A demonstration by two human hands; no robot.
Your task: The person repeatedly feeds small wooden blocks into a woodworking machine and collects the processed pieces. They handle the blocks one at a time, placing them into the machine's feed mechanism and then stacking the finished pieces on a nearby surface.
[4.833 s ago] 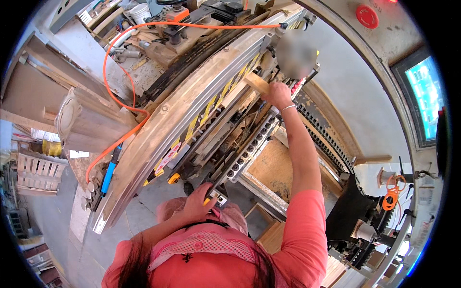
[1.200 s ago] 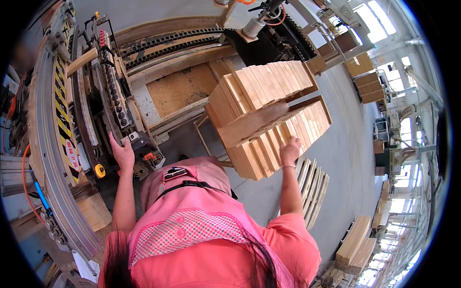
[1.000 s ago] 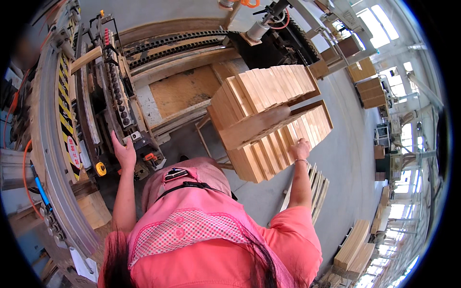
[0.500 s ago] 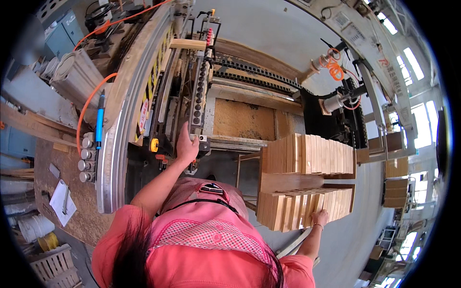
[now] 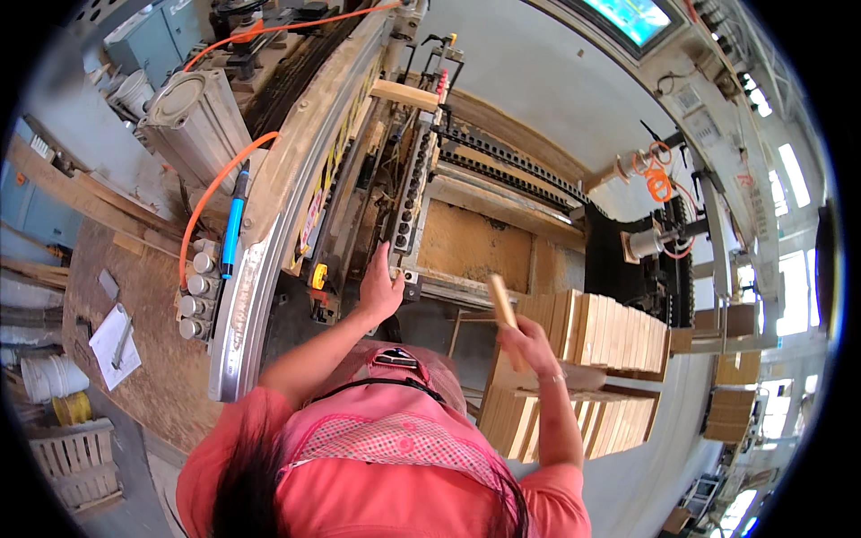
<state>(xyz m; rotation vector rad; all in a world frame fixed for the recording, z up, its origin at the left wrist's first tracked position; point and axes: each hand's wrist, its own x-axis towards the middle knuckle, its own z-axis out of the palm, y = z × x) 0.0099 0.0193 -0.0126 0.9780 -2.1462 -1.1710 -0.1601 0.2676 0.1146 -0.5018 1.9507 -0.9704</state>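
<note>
My left hand [image 5: 382, 291] rests at the near end of a machine rail with a row of black round parts [image 5: 407, 211]. Its fingers are stretched out along the rail end, and nothing shows in its grasp. To the right, my right hand [image 5: 531, 345] is closed round a short wooden strip [image 5: 500, 300], lifted and tilted with its upper end toward the machine. Beneath that arm stand two rows of similar wooden pieces, a far row [image 5: 619, 332] and a near row [image 5: 619, 426], set side by side on a wooden stand.
A wooden block [image 5: 405, 93] lies across the machine's far end. The machine bed [image 5: 480, 238] is covered in sawdust. At left runs a metal beam [image 5: 269, 260] with a blue pen-like tool [image 5: 235, 224] and an orange hose. A brown table [image 5: 148, 359] carries paper. A screen [image 5: 628, 20] glows above.
My right hand has come up and left from the near row, now holding a wooden strip. My left hand stays by the rail end. The view has shifted, bringing the screen in.
</note>
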